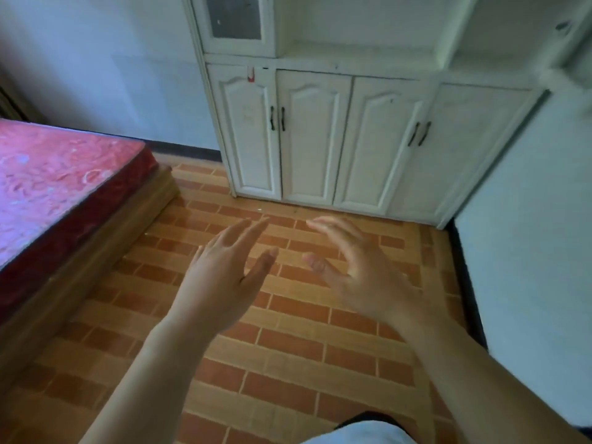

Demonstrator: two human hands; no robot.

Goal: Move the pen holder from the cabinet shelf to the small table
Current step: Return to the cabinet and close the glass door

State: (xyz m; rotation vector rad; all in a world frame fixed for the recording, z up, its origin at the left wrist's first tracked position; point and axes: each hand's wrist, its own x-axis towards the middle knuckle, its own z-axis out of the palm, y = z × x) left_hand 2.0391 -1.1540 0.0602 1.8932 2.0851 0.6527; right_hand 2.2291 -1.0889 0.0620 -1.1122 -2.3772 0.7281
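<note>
Cabinet (320, 129): top ran out past the upper edge, so the shelves showed only in part.
Right shelf (499, 64): smeared by blur, contents impossible to read.
Glass door (233, 17): cropped at the top, and what sat behind the pane couldn't be told.
Red tag (250, 74): too small to identify.
Bed (54, 193): sliced off by the left edge.
Left hand (224, 270): soft with blur.
Right hand (358, 267): fingers (323, 224) blurred at the tips.
Both forearms: cut by the bottom edge.
</note>
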